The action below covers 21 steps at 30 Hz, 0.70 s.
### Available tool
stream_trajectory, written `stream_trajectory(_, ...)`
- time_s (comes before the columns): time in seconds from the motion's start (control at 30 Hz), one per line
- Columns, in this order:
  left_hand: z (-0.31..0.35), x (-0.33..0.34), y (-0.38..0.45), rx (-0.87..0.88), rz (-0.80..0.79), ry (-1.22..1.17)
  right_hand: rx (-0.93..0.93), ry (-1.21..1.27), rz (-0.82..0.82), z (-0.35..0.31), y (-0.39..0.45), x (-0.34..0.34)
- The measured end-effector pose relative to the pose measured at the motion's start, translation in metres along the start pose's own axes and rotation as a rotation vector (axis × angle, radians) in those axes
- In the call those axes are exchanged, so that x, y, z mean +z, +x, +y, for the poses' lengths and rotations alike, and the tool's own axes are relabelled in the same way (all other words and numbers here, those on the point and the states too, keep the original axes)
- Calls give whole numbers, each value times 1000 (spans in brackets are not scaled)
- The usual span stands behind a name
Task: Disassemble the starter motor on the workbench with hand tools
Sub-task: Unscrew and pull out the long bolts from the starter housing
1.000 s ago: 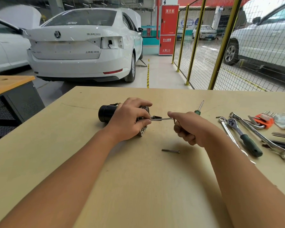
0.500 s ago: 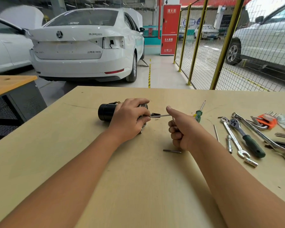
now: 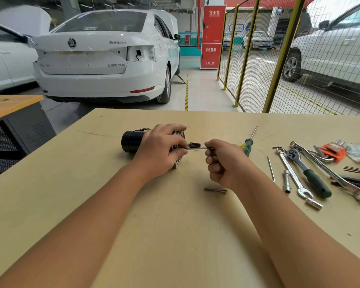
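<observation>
- Your left hand (image 3: 161, 151) curls over the black cylindrical starter motor (image 3: 133, 141), which lies on its side on the pale plywood counter (image 3: 175, 235) a little toward 11 o'clock of centre; keep that grip pressing it down so the body cannot roll
- Your right hand (image 3: 227, 163) is fisted round a thin L-shaped steel hex key (image 3: 199, 148), its long arm running level into the motor's metal end plate at 3 o'clock of the left hand; whether the tip is fully seated in the fastener head cannot be told from here
- To do this step well, I judge you should hold the key square to the end face, push it home before turning, and turn in short arcs; a tilted key is likely to slip or round the socket
- One long dark steel bolt (image 3: 215, 190) lies loose on the counter at 6 o'clock of your right hand; lay the next one beside it so the pair stays together
- At 3 o'clock on the counter lie a green-handled screwdriver (image 3: 247, 144), a green-handled ratchet (image 3: 308, 173), a silver combination spanner (image 3: 328, 172) and an orange holder of hex keys (image 3: 334, 151)
- Beyond the counter at 12 o'clock stands a white saloon car (image 3: 104, 59); a yellow-framed mesh fence (image 3: 279, 59) runs off toward 1 o'clock, and a red fire cabinet (image 3: 211, 37) stands against the far wall
</observation>
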<state>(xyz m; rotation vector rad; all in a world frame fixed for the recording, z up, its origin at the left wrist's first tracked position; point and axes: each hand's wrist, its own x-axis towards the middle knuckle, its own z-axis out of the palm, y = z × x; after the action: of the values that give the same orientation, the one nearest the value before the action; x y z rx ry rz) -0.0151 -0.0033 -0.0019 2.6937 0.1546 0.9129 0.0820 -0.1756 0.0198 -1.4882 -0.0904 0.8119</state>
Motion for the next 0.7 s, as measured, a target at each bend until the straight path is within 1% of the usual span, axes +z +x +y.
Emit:
stream_trajectory(0.07,-2,0,0,5,-12,3,-34,-9,3,1,0,2)
stream_trajectory(0.17,-4,1,0,15,-21,7,-150,-129,25,1,0,2)
stream_trajectory(0.27,-7,1,0,28,-34,5,-344,-337,24,-1,4,-3)
stream_trajectory(0.37,-8,1,0,28,-47,4,-603,-613,56,-1,9,-12)
stream_trajectory(0.43,-7,0,0,27,-50,1,-704,-706,63,-3,10,-16)
stream_trajectory(0.47,-7,0,0,26,-49,-1,-703,-712,47,-4,9,-17)
stream_trajectory(0.5,-6,0,0,25,-47,-4,-655,-677,18,-5,7,-17)
stream_trajectory(0.57,-5,-1,0,19,-41,-7,-448,-518,-43,-8,4,-17)
stream_trajectory(0.63,-4,-1,0,12,-34,-10,-243,-403,-61,-12,2,-20)
stream_trajectory(0.7,-4,-1,0,9,-27,-4,-144,-342,-86,-14,2,-26)
